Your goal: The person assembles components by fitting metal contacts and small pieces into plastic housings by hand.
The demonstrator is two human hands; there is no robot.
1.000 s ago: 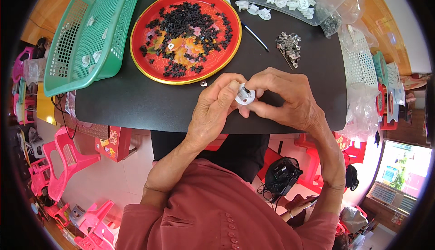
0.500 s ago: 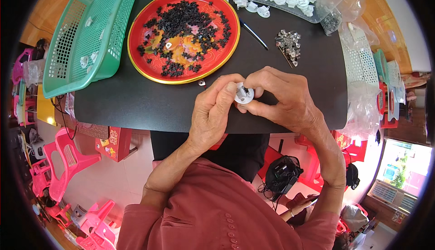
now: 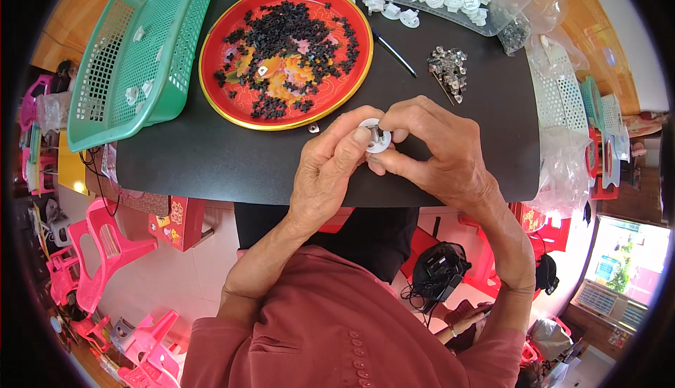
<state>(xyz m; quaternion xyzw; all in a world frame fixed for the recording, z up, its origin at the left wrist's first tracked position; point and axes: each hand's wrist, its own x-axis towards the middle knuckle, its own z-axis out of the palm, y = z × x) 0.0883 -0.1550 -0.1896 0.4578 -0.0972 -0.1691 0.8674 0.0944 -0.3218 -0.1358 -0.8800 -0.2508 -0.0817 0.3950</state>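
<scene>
Black table (image 3: 211, 156) bears red tray (image 3: 232, 103), green basket (image 3: 119, 72); pink chairs (image 3: 105, 247) stand below.

one head view, fisheye, looking steeply down from close above the black bench (image 3: 211, 156), edges bending outward.

Counts at the black table

Two hands (image 3: 330, 170) (image 3: 429, 149) share one white disc (image 3: 377, 138). One red tray (image 3: 232, 103) carries black bits too many to count, plus one white piece (image 3: 261, 70). One green basket (image 3: 119, 43) holds about three white parts. One clear tray (image 3: 492, 26) is full of white discs, too crowded to count, with three more loose just beside it (image 3: 391, 10). One heap of metal clips (image 3: 448, 68), number unclear. One thin rod (image 3: 394, 52). One stray clip (image 3: 313, 128).
</scene>
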